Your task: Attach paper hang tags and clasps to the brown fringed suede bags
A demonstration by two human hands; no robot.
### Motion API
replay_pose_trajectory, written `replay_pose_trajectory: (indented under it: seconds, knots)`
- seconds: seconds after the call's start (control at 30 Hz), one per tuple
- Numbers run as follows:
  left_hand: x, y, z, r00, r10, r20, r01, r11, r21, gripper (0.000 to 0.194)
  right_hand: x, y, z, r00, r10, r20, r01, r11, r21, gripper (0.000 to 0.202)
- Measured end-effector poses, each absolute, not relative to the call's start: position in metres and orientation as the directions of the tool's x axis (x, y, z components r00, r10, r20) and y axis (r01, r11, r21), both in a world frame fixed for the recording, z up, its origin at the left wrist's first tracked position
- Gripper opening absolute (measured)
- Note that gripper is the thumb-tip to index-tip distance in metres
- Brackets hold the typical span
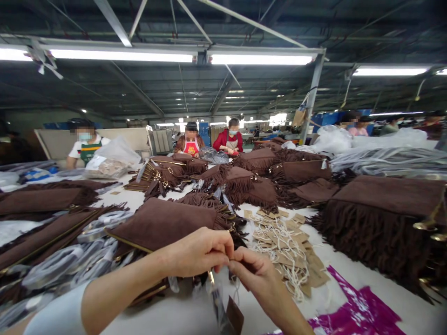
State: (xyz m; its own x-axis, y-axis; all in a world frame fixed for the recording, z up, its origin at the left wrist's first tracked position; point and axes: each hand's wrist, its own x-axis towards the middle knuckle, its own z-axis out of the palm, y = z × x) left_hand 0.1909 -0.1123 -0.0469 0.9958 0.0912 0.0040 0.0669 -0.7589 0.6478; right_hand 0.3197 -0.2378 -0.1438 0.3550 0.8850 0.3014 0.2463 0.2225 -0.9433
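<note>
My left hand (pixel 197 251) and my right hand (pixel 256 272) meet low in the middle of the head view, fingertips pinched together on the corner hardware of a brown fringed bag (pixel 164 223). A small brown tag (pixel 234 316) on a string hangs below my fingers. The bag lies flat on the white table (pixel 349 284) with its gold zipper edge toward me. What exactly sits between my fingertips is too small to tell.
A heap of paper tags with white strings (pixel 284 242) lies right of my hands. Stacks of brown fringed bags (pixel 384 218) cover the table. A magenta plastic sheet (pixel 356 311) lies near right. Clear plastic sleeves (pixel 70 260) lie left. Three people (pixel 209 137) work at the far side.
</note>
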Motion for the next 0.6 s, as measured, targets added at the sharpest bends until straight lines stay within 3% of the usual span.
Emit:
replay_pose_trajectory:
  seconds: [0.07, 0.13, 0.2, 0.27, 0.33, 0.43, 0.6]
  knots:
    - [0.187, -0.106, -0.052, 0.997, 0.077, 0.030, 0.048, -0.835, 0.548, 0.019, 0.321, -0.235, -0.149, 0.393, 0.863, 0.317, 0.269, 0.222, -0.937, 0.025]
    - [0.179, -0.101, -0.056, 0.998, 0.008, 0.063, -0.013, -0.944, 0.331, 0.019, 0.322, -0.231, -0.155, 0.415, 0.868, 0.272, 0.214, 0.198, -0.957, 0.025]
    - [0.169, -0.099, -0.062, 0.998, -0.044, 0.052, -0.050, -0.993, 0.110, 0.033, 0.321, -0.227, -0.163, 0.409, 0.889, 0.205, 0.150, 0.156, -0.976, 0.025]
    - [0.161, -0.101, -0.071, 1.000, -0.017, 0.025, -0.017, -1.000, -0.018, 0.049, 0.321, -0.223, -0.170, 0.399, 0.902, 0.163, 0.107, 0.131, -0.986, 0.023]
    - [0.156, -0.104, -0.080, 0.998, 0.051, 0.028, 0.052, -0.997, -0.050, 0.046, 0.320, -0.218, -0.175, 0.387, 0.910, 0.152, 0.074, 0.134, -0.988, 0.021]
    - [0.156, -0.108, -0.092, 0.991, 0.121, 0.061, 0.119, -0.993, 0.023, 0.029, 0.318, -0.215, -0.178, 0.364, 0.920, 0.143, 0.008, 0.151, -0.989, 0.020]
    - [0.159, -0.104, -0.108, 0.969, 0.104, 0.223, 0.081, -0.990, 0.112, 0.025, 0.315, -0.213, -0.176, 0.336, 0.937, 0.094, -0.108, 0.138, -0.985, 0.022]
